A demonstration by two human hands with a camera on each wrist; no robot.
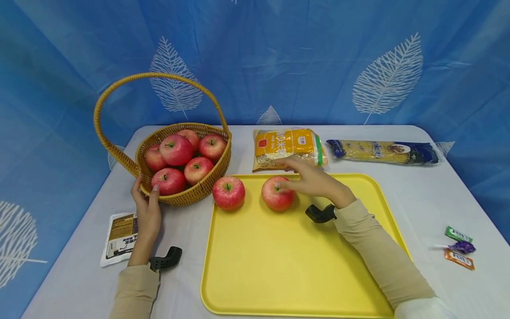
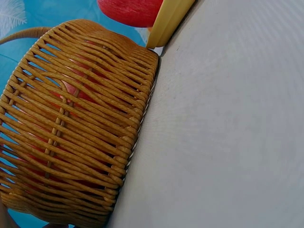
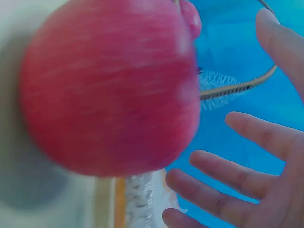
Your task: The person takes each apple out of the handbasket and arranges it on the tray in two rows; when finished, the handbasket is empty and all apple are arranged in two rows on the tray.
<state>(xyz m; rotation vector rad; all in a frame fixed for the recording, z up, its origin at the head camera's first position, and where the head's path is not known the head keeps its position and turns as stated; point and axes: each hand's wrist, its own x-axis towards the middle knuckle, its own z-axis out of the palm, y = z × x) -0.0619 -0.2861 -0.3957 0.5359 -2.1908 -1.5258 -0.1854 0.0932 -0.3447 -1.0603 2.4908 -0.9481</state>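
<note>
Both hands were on the table. The left hand (image 1: 146,212) gripped the near rim of the round woven wicker basket (image 1: 207,179), thumb and fingers curled over its edge beside the red apples heaped inside; the left wrist view showed only the basket's woven wall (image 2: 80,137) standing on the pale grey tablecloth (image 2: 228,142). The right hand (image 1: 314,180) lay open with its fingers spread and straight, fingertips touching the top of a red apple (image 1: 277,194) resting on the far edge of the flat yellow plastic tray (image 1: 295,266); the right wrist view showed that apple (image 3: 111,88) beside the loose fingers (image 3: 247,161), with nothing grasped. A second red apple (image 1: 229,192) sat at the tray's far left corner, just beside the basket. Behind the tray lay an orange-and-yellow bag of rice (image 1: 287,147) and a long packet of spaghetti (image 1: 382,151).
</note>
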